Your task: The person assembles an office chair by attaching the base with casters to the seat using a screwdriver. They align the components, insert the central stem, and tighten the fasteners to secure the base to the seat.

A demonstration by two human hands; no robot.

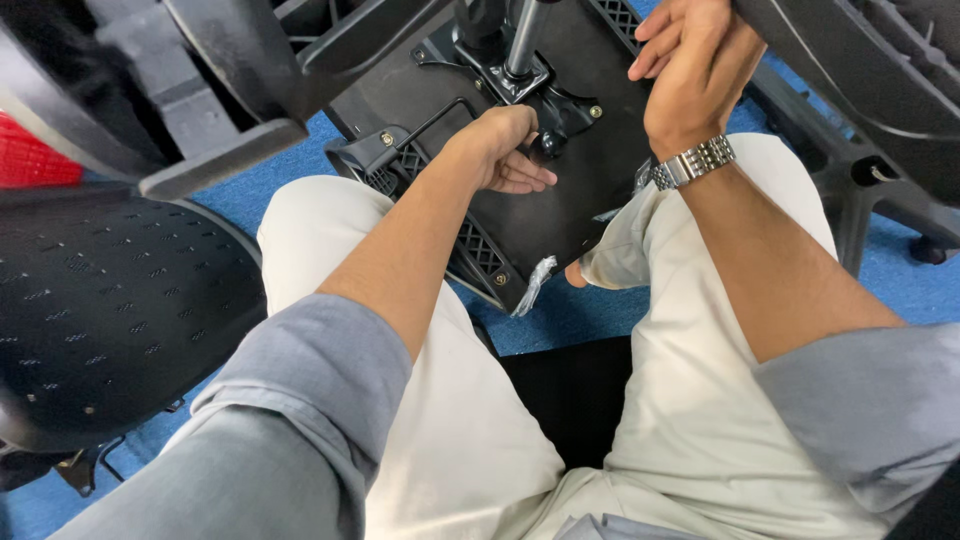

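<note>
An upturned black plastic office-chair seat base (590,190) lies across the person's knees, its underside facing up, between the two legs in pale cream trousers (470,440) and above the blue carpet floor (570,315). At the middle of the underside sits a black metal tilt mechanism plate (520,85), fixed with small brass-coloured bolts (386,139), and a shiny steel gas-lift column (525,35) rises from it toward the top edge. The left hand (505,150) rests on the underside just beside that plate, its fingers curled loosely inward around a small dark knob or lever end; whether it truly grips it cannot be told. The right hand (695,60), with a silver metal link watch (694,162) on its wrist, is closed near the seat's far edge, fingers folded in; what it holds is hidden. A scrap of clear plastic wrap (533,285) hangs off the seat's near corner. To the left stands a black perforated plastic chair backrest (110,310), and a red object (35,160) shows behind it. Black chair legs with castors (890,190) lie at the right. Both forearms come out of grey sleeves (310,400).
</note>
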